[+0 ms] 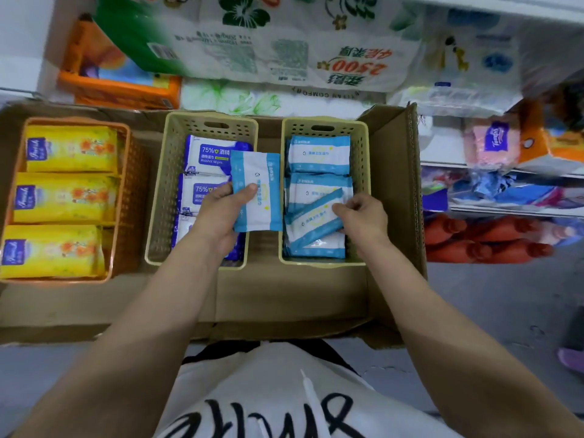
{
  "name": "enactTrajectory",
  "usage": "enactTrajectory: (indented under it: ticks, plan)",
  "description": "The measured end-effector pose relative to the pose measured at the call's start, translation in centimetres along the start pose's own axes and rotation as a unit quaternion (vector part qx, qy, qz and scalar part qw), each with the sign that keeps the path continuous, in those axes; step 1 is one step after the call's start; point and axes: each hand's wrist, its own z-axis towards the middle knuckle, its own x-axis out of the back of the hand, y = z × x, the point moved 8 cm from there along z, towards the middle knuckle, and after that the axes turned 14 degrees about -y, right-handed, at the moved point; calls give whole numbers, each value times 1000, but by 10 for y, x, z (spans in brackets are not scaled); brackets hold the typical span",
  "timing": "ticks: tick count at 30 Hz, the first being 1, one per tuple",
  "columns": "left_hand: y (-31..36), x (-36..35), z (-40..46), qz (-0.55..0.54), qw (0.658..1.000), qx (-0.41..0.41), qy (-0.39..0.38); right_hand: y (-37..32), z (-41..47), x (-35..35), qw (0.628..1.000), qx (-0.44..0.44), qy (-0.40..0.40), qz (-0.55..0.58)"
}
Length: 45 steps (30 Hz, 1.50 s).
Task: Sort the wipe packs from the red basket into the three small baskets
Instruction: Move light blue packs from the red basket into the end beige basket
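Observation:
My left hand (pixel 226 210) grips a light-blue and white wipe pack (pixel 257 192) above the gap between the middle and right baskets. My right hand (pixel 363 216) pinches a second light-blue pack (pixel 316 216), tilted, lying on top of the stack in the right cream basket (pixel 360 147). The middle cream basket (pixel 170 172) holds dark-blue alcohol wipe packs (pixel 210 156). An orange basket (pixel 126 197) on the left holds three yellow packs (pixel 66 197). The red basket is not in view.
All three baskets stand in a flat cardboard tray (pixel 284 305) with a raised flap on the right (pixel 398 172). Behind it lie large tissue packages (pixel 284 42). Shelves with tissue packs (pixel 505 184) are at the right. A foot in a shoe (pixel 570 358) is at the right edge.

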Motion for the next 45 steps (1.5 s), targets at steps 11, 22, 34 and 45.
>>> enactTrajectory:
  ticks: [11,22,34,45]
  plan:
    - [-5,5,-11,30,999,-17,21,-1,-20,-31,845,12,-85,-528]
    - [-11,-44,-3,209,971,54,-104,-66,-31,-30,917,134,-318,-197]
    - [11,-61,-15,404,897,-177,31,-28,-5,26,967,78,-219,-103]
    - [-19,-82,2,152,987,-31,-41,-48,-5,12,958,88,-206,180]
